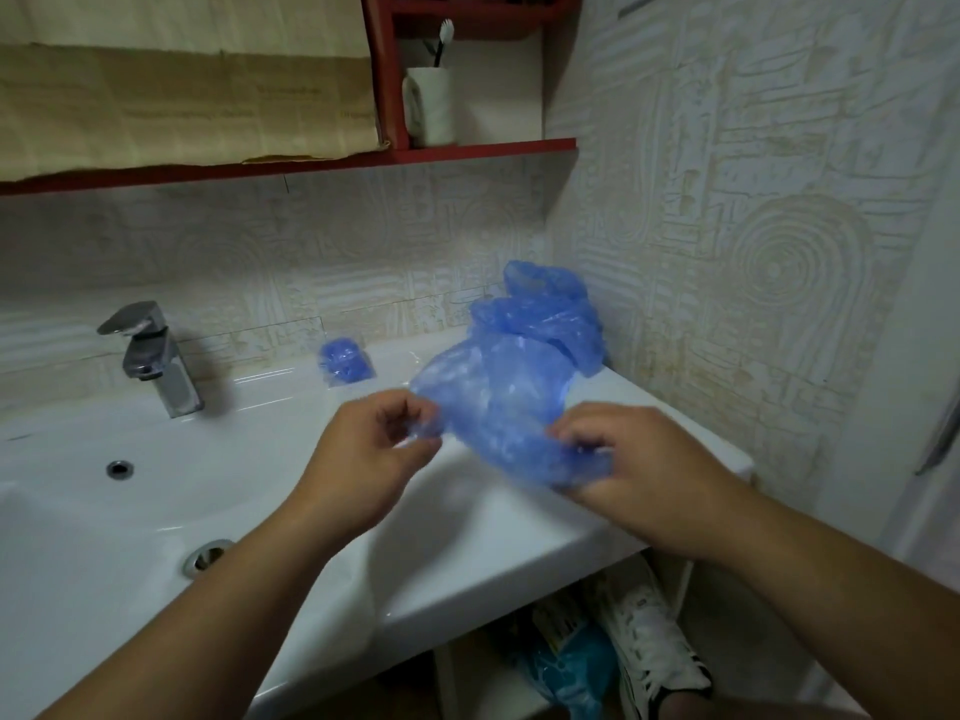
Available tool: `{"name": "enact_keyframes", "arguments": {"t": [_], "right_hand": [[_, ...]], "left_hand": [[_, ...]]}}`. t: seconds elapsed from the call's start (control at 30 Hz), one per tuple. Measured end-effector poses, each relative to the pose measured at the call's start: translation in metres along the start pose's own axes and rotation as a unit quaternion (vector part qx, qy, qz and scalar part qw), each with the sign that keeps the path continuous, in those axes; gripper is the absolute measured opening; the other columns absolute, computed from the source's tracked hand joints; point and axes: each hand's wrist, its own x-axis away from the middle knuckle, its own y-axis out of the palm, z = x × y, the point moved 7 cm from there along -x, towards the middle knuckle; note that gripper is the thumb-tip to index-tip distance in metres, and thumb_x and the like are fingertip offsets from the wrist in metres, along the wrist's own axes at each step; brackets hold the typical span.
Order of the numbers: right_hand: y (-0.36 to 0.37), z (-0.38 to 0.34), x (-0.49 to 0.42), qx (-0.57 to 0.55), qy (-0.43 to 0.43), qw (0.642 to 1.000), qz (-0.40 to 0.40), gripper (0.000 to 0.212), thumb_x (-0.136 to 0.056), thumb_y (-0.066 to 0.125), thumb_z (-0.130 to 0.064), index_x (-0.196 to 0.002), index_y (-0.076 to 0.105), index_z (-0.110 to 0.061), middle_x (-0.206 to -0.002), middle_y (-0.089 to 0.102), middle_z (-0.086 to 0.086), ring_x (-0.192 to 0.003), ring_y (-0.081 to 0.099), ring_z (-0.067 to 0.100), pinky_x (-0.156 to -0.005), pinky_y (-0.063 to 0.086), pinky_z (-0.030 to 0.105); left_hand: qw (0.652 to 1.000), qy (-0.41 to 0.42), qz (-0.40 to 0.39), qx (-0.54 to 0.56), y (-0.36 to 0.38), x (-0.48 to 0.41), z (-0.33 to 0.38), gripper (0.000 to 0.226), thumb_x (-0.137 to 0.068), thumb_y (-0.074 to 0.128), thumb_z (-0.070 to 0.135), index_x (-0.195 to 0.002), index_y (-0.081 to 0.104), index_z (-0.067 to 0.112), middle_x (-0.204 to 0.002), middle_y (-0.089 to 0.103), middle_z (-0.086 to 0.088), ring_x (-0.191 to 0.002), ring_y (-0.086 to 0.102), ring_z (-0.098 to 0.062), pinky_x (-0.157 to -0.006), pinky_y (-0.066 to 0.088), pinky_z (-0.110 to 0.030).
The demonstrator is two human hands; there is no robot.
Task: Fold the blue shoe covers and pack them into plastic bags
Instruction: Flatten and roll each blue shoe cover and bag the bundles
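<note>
Item 1. Thin, translucent blue plastic shoe cover (498,407), crumpled and partly spread, held in the air above the right ledge of the washbasin, between both hands.

Item 2. Left hand (369,459): fingers (410,407) curled, pinching the cover's left edge.

Item 3. Right hand (639,475): fingers (576,433) curled, gripping the cover's lower right edge, thumb beneath.

Item 4. Loose heap of blue plastic shoe covers (545,314), piled in the rear right corner of the basin ledge against the wall, just behind the held cover.

Item 5. Small clear plastic bag holding a folded blue bundle (345,362), on the rear ledge, between the tap and the heap.

Item 6. White glossy ceramic washbasin (260,459), with a round metal drain (208,556) and an overflow hole (120,468).

Item 7. Chrome single-lever tap (150,356), rear left of the basin.

Item 8. Dark red wall shelf (467,148), bearing a white cup (431,106) with a toothbrush (444,41) standing in it.

Item 9. Cream relief-patterned wall tiles (753,226), behind and to the right.

Item 10. White sneaker (649,646) and teal plastic package (566,662), below the basin.
</note>
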Motion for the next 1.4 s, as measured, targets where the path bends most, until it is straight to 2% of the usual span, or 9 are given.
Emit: {"name": "enact_keyframes", "arguments": {"t": [0.1,0.2,0.47,0.7,0.8,0.97,1.1,1.23,1.4], "right_hand": [[0.035,0.018,0.006,0.128,0.001,0.982,-0.140,0.038,-0.076,0.079,-0.028,-0.113,0.068,-0.031,-0.113,0.063,-0.016,-0.104,0.057,0.001,-0.097,0.047,0.026],[0.049,0.028,0.008,0.146,-0.002,0.971,-0.191,0.053,-0.073,0.079,-0.019,-0.122,0.065,-0.033,-0.119,0.059,-0.019,-0.108,0.054,0.000,-0.102,0.044,0.023],[0.033,0.028,0.005,0.053,0.014,0.980,-0.189,0.069,-0.067,0.072,0.004,-0.118,0.065,-0.042,-0.121,0.056,-0.027,-0.109,0.055,-0.004,-0.093,0.047,0.017],[0.035,0.045,0.002,0.106,0.046,0.976,-0.182,0.071,-0.073,0.069,0.005,-0.123,0.061,-0.045,-0.126,0.054,-0.024,-0.118,0.047,-0.002,-0.104,0.038,0.017],[0.047,0.052,0.002,0.104,0.059,0.970,-0.212,0.064,-0.073,0.074,-0.002,-0.124,0.063,-0.039,-0.119,0.056,-0.019,-0.112,0.053,0.002,-0.101,0.043,0.020],[0.053,0.053,-0.009,0.036,0.078,0.978,-0.188,0.019,-0.076,0.080,-0.028,-0.093,0.071,-0.024,-0.091,0.069,-0.007,-0.086,0.064,0.005,-0.087,0.053,0.035],[0.053,0.050,-0.012,0.032,0.099,0.979,-0.177,0.023,-0.083,0.074,-0.037,-0.092,0.071,-0.016,-0.087,0.069,0.000,-0.081,0.064,0.011,-0.083,0.054,0.035],[0.038,0.058,-0.009,-0.098,0.160,0.975,-0.121,0.012,-0.078,0.081,-0.028,-0.074,0.073,-0.019,-0.068,0.068,-0.007,-0.064,0.062,0.001,-0.065,0.046,0.020],[0.030,0.061,-0.008,-0.248,0.159,0.953,-0.074,0.013,-0.080,0.076,-0.008,-0.093,0.078,-0.008,-0.090,0.077,0.004,-0.088,0.072,0.014,-0.083,0.054,0.023]], "left_hand": [[0.973,0.023,-0.095,-0.211,0.009,0.013,-0.030,0.018,-0.081,0.074,0.008,-0.080,0.068,0.025,-0.093,0.071,0.015,-0.090,0.064,-0.002,-0.090,0.050,-0.027],[0.943,0.062,-0.127,-0.303,0.013,0.027,-0.041,0.020,-0.083,0.071,0.019,-0.092,0.065,0.035,-0.113,0.059,0.020,-0.106,0.051,-0.005,-0.094,0.042,-0.020],[0.920,0.150,-0.199,-0.301,0.043,0.042,-0.026,0.082,-0.071,0.066,0.064,-0.145,0.043,0.037,-0.148,0.033,0.023,-0.137,0.026,0.003,-0.113,0.014,-0.014],[0.941,0.139,-0.205,-0.230,0.054,0.033,-0.034,0.029,-0.083,0.057,0.035,-0.103,0.077,0.025,-0.110,0.069,0.016,-0.103,0.060,0.000,-0.093,0.041,-0.009],[0.956,0.102,-0.223,-0.162,0.054,0.036,-0.036,0.029,-0.090,0.053,0.040,-0.094,0.074,0.021,-0.094,0.068,0.013,-0.090,0.062,-0.002,-0.085,0.048,-0.021],[0.971,-0.004,-0.223,-0.087,0.049,0.033,-0.043,0.031,-0.094,0.053,0.040,-0.087,0.074,0.017,-0.081,0.068,0.004,-0.076,0.062,-0.008,-0.077,0.049,-0.027],[0.978,-0.081,-0.193,-0.012,0.040,0.030,-0.050,0.033,-0.092,0.057,0.043,-0.092,0.074,0.015,-0.079,0.069,-0.004,-0.071,0.059,-0.013,-0.073,0.048,-0.030],[0.984,-0.127,-0.125,0.017,0.029,0.030,-0.058,0.015,-0.098,0.059,0.024,-0.095,0.073,0.020,-0.087,0.075,-0.001,-0.078,0.067,-0.013,-0.077,0.051,-0.029],[0.982,-0.138,-0.125,-0.011,0.033,0.028,-0.058,0.026,-0.099,0.057,0.029,-0.084,0.069,0.011,-0.065,0.063,0.003,-0.058,0.050,-0.008,-0.060,0.040,-0.024]]}}
